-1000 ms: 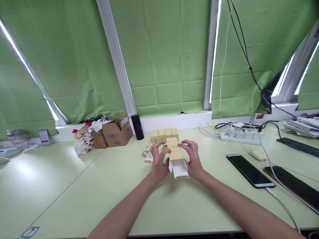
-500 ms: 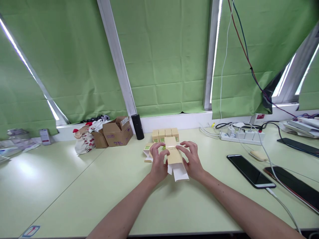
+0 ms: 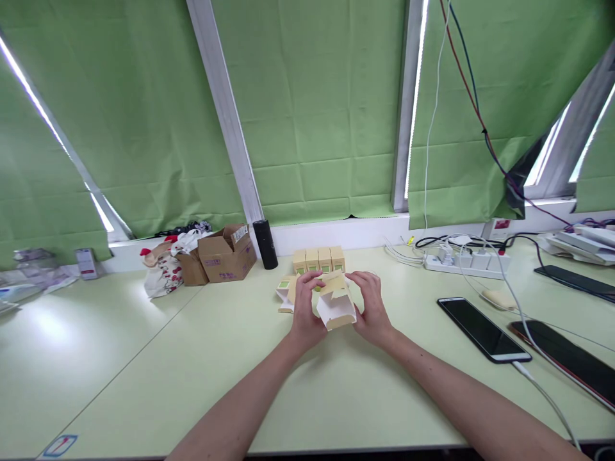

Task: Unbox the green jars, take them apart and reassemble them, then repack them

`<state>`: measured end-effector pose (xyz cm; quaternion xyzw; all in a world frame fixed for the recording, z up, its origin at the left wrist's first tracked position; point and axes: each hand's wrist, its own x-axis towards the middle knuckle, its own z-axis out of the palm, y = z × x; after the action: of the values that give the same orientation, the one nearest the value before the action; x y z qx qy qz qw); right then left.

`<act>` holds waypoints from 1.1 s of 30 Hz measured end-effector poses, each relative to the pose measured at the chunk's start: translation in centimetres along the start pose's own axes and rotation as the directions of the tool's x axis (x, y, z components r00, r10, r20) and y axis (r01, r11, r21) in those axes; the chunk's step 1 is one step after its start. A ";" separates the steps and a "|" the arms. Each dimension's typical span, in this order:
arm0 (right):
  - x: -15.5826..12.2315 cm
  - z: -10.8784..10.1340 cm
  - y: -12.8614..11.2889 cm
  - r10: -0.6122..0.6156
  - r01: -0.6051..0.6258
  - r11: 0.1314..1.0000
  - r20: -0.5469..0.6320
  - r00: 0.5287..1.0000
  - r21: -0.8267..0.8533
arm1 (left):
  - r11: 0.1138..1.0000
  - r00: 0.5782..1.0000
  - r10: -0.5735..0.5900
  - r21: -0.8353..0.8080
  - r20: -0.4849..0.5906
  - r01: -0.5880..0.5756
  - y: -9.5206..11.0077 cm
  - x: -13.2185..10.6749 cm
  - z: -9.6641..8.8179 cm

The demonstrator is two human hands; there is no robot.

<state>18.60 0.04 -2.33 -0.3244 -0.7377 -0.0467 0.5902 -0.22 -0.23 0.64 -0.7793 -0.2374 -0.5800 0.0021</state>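
Note:
Between my hands is a small tan paper box [image 3: 336, 310], its white inside facing me through an open end. My left hand [image 3: 308, 308] grips its left side, fingers curled over the upper edge. On the opposite side, my right hand [image 3: 372, 307] holds the box with the thumb low and the fingers bent near the top. Just behind it, a row of several closed tan boxes [image 3: 318, 257] with green labels stands on the table. Another small box [image 3: 285, 296], with white flaps showing, lies left of my left hand and is partly covered by it.
A black cylinder [image 3: 265, 244] stands beside an open cardboard box [image 3: 227, 255] and a patterned white bag [image 3: 164, 269]. To the right lie a phone [image 3: 483, 329] on a cable, a second dark phone [image 3: 567, 358] and a white power strip [image 3: 467, 264]. Green blinds hang behind the table [image 3: 192, 378].
The box in my hands has tipped, so its white inside now faces me. Its long flaps no longer hang down toward me. Both hands stay in nearly the same place.

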 end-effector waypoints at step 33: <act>0.1 0.2 -0.5 0.097 -0.108 0.964 0.057 0.994 0.243 | 0.594 0.777 -0.620 -0.581 0.110 0.556 -1.5 0.0 0.9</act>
<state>18.19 -0.26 -2.17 -0.2874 -0.7331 0.0828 0.6109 -0.02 1.36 -0.07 -0.5868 -0.2906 -0.6310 -0.4161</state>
